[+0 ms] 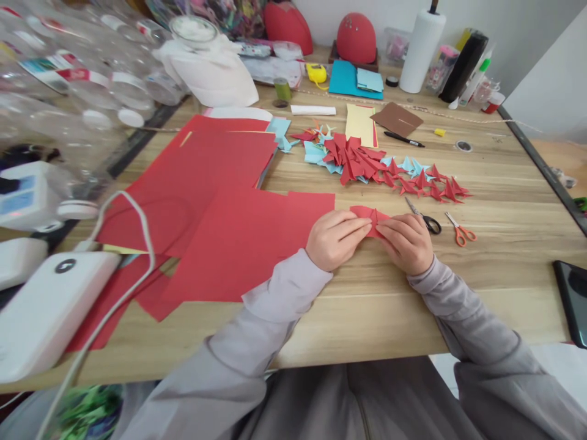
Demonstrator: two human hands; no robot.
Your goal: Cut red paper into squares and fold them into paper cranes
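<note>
Between my two hands is a small folded piece of red paper (367, 212), held just above or on the wooden table. My left hand (338, 238) pinches its left side, and my right hand (407, 241) pinches its right side, with the fingertips close together near the middle crease. Large red paper sheets (247, 238) lie to the left, reaching close to my left hand. Behind the hands is a pile of folded red paper pieces (353, 159), with light blue folded pieces (410, 166) among them. Black-handled scissors (431, 224) rest right beside my right hand.
Orange-handled scissors (462, 234) lie farther right, and a dark phone (573, 299) sits at the right edge. At left are a white power bank (55, 311) with a cable (149, 244) and many plastic bottles (92, 85). A black pen (403, 139) lies behind the pile.
</note>
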